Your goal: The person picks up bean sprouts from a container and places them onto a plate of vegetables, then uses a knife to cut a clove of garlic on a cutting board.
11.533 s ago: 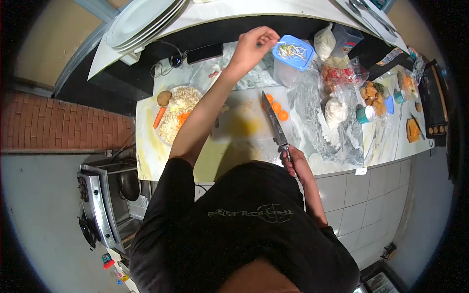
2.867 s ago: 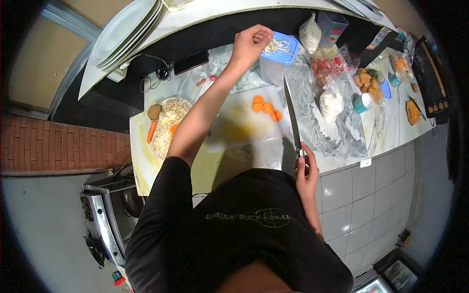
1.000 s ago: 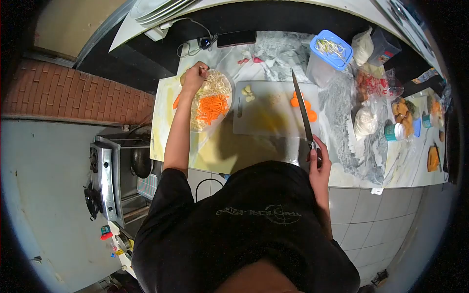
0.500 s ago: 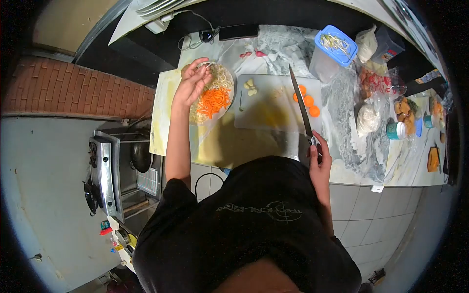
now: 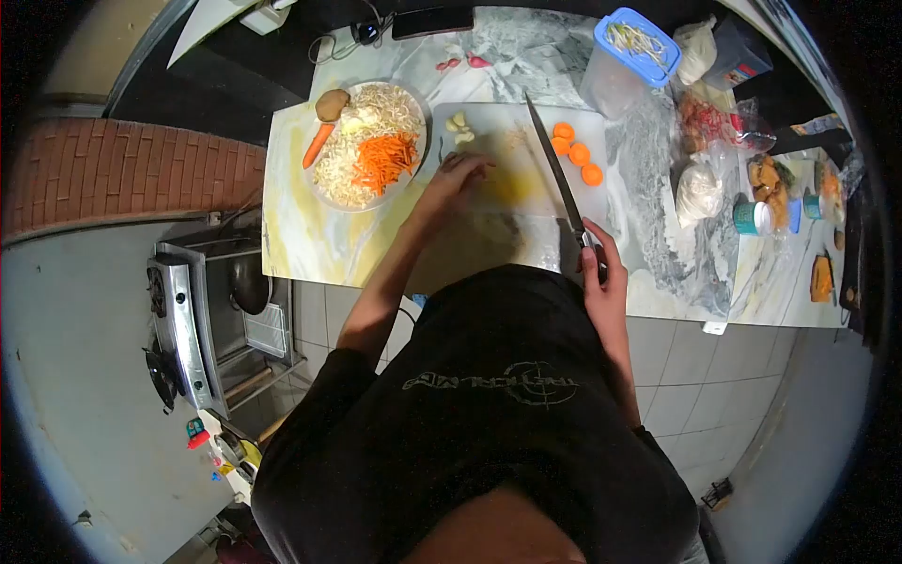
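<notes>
From the head view, the right hand (image 5: 601, 261) grasps the knife (image 5: 558, 176) by its handle, by the cutting board's (image 5: 489, 117) near right corner; the blade slants left toward the board's far edge. The left hand (image 5: 458, 179), left of the blade, has bent fingers; I cannot tell whether they hold anything. Garlic (image 5: 458, 128) lies just beyond them. Bare counter (image 5: 653, 293) shows right of the board.

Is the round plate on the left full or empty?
Nearly full: pale strands and shredded carrot cover most of the plate, leaving little bare surface.
</notes>
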Tool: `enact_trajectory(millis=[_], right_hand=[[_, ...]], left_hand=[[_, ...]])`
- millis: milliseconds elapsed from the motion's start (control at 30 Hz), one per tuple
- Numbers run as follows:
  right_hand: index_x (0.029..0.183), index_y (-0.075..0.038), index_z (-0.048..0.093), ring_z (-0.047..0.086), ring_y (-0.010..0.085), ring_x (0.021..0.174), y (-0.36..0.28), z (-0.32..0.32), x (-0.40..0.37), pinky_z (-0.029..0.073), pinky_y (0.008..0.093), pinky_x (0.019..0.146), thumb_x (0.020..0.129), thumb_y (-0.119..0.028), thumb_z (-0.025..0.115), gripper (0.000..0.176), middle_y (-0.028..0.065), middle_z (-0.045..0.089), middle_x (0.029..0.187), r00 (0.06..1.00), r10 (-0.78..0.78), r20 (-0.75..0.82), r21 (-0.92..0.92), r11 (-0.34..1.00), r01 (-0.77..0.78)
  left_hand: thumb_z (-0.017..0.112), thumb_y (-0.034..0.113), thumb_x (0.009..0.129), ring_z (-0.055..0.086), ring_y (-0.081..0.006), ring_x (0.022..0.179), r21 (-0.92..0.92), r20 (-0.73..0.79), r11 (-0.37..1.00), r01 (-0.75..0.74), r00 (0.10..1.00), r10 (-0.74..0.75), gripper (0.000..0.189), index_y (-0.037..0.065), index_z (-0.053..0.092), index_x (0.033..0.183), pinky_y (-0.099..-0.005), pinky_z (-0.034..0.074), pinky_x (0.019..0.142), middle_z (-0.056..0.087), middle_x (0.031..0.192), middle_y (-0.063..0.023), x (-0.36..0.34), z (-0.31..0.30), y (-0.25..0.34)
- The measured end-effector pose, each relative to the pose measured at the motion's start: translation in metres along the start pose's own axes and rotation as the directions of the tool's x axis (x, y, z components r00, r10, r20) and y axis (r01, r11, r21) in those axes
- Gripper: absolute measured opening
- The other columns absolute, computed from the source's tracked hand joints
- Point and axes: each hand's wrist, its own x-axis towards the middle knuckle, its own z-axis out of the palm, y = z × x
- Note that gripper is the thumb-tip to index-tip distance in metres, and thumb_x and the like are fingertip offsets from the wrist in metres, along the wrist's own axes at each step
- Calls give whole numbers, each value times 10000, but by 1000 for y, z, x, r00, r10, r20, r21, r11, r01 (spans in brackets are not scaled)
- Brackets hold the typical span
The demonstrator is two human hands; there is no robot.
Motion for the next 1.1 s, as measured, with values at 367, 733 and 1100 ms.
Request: enact_trajectory(millis=[367,733,1100], right_hand=[[1411,-125,586,479,65,715,-4,4,2,406,229,653,1062,-157,538,354,-7,547,784,1000,31,-6,-3,1000,-31],[1434,-110,524,681,347,1003,-20,1,5,484,330,938,1048,-76,488,389,235,684,1215,965,192,177,-188,969,-158],[1428,-126,544,639,451,1145,-20,7,-1,512,376,937,1043,-64,489,393,266,652,1260,980,-26,200,-234,970,73]], left_hand=[[676,53,896,594,-360,1017,122,-278,987,102,959,-64,238,37,600,1120,-490,507,861,598,1071,-172,-12,-5,4],[703,237,907,558,-351,1029,422,-288,896,142,957,-16,251,57,623,1063,-487,435,891,595,1057,-134,-5,47,3],[722,189,890,580,-301,948,331,-351,943,-41,922,164,193,78,711,1048,-445,439,865,621,995,-80,-13,46,2]])
